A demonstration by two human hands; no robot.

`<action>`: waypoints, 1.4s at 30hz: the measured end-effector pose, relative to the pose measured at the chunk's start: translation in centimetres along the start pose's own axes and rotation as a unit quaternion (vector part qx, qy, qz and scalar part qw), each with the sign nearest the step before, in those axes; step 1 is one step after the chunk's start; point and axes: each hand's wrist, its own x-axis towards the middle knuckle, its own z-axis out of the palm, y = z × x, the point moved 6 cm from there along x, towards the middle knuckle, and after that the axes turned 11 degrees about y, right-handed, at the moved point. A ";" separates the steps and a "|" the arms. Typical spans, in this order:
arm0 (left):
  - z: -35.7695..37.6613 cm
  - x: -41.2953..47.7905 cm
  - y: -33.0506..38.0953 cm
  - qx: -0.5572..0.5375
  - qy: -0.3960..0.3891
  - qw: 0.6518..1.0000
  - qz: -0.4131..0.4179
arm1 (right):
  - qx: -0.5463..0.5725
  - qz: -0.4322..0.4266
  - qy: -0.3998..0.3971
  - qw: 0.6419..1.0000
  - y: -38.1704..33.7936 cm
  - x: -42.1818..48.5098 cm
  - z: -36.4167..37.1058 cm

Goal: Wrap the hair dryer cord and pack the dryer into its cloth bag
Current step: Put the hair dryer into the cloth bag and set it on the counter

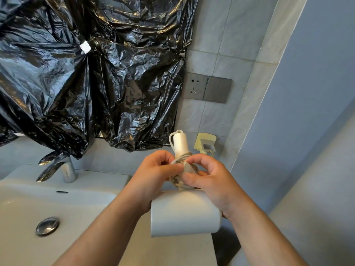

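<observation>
The hair dryer (184, 212) sits between my two wrists, its broad white barrel nearest my chest and its handle (180, 144) pointing away from me and up toward the wall, so that the handle serves as a spool I can reach from both sides. The cord (181, 160) is coiled in pale loops around the base of the handle, with one thin loop (171, 136) rising beside the handle's rounded end; the coils bunch where my fingers meet. My left hand (153, 175) is curled, thumb and forefinger pressed onto the bundle from the left, apparently to keep the turns from slipping. My right hand (207, 181) is likewise curled, its fingertips pinching a pale flat piece against the coils, perhaps the plug or a tie; I cannot tell which. Neither hand is spread; both are closed in a fine pinch on the cord, and my wrists brace the barrel. The wrapping looks nearly complete to me, with the end being secured. No cloth bag is in view. Beyond the dryer lie the white basin (23, 204) with its chrome drain (47, 225) and tap (67, 171), a yellowish wall hook (204, 144), a grey socket plate (196, 86), and crumpled black plastic sheeting (86, 73) over the upper wall.
</observation>
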 end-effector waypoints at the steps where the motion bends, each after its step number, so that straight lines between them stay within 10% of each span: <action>1: 0.1 0.0 -0.2 -0.028 -0.003 0.999 -0.025 | -0.011 -0.004 0.004 1.000 -0.1 0.0 -0.1; 18: -0.3 -0.5 1.6 0.217 0.078 0.947 0.222 | -0.085 -0.047 -0.001 0.995 -0.1 -0.3 -0.1; 42: 0.3 -1.2 2.2 0.175 0.022 0.951 0.253 | 0.063 0.011 -0.011 0.998 0.2 -0.2 -0.1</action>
